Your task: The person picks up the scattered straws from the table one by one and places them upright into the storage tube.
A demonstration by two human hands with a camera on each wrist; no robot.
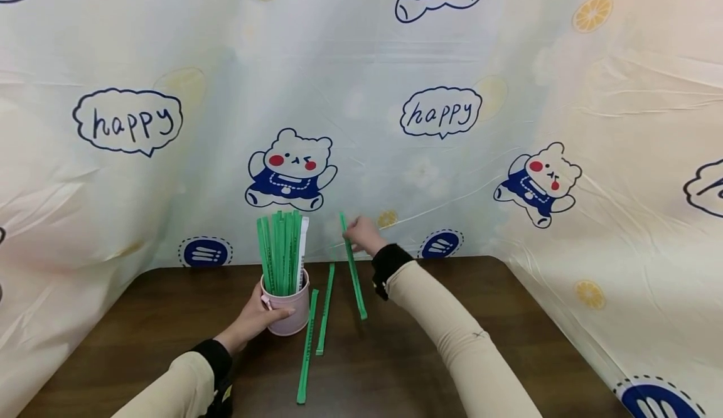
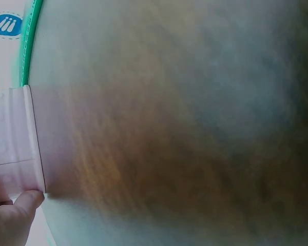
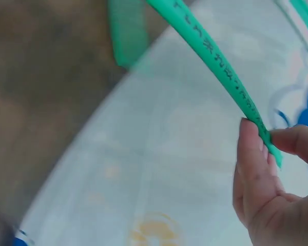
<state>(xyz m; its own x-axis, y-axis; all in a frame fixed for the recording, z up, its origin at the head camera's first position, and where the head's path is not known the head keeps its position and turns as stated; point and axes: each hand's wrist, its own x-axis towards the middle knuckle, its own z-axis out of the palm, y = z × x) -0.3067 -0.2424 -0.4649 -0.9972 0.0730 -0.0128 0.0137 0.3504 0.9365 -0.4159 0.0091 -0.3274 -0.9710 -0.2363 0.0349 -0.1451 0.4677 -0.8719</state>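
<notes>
A pink cup (image 1: 290, 321) stands on the table, holding several long, narrow green packets (image 1: 278, 255) upright and one white side with a barcode (image 1: 302, 248). My left hand (image 1: 253, 317) grips the cup from its left, its thumb across the front; the left wrist view shows that thumb (image 2: 28, 202) by the cup's rim or base edge. To the right of the cup, my right hand (image 1: 364, 235) pinches a green packet (image 1: 356, 280) near its top end. Dark printed characters run along this packet (image 3: 215, 61) in the right wrist view.
Two more green packets lie just right of the cup, a nearer one (image 1: 307, 355) and a farther one (image 1: 326, 317). The brown table (image 1: 418, 355) ends at a pale curtain (image 1: 361, 123) printed with bears and "happy" bubbles, hanging behind and at both sides.
</notes>
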